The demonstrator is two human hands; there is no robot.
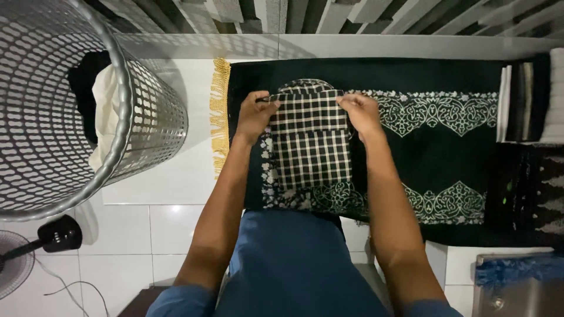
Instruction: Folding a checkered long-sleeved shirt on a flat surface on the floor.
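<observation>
Basically mid-fold on a black-and-white checked cloth (pixel 311 138), lying flat on a dark green rug (pixel 423 76) with pale floral borders and a yellow fringe (pixel 220 108) on its left end. Sits on the rug's left part, just right of that fringe.

Left hand (pixel 254 114) on the cloth's upper left corner, thumb and fingers pinched together on the edge. Right hand (pixel 359 113) at the upper right corner, fingers curled and closed on the edge there too, though hard to tell exactly how much fabric is caught under them.

Looks like thin, light woven fabric, totally limp, no stiffness at all. Would guess it sags in the middle if lifted by one point, so corners or the folded top edge seem the sensible spots to hold, both at once, keeping it taut. Not slippery, not fragile, but layers could slide out of line easily.

Around the rug: perforated metal basket (pixel 147 117) well off to the left of it with black and cream clothes inside, stack of folded dark and white pieces (pixel 529 100) on the rug's far right end, small fan (pixel 17 264) on the white tiled floor (pixel 129 235) down left of the rug.
</observation>
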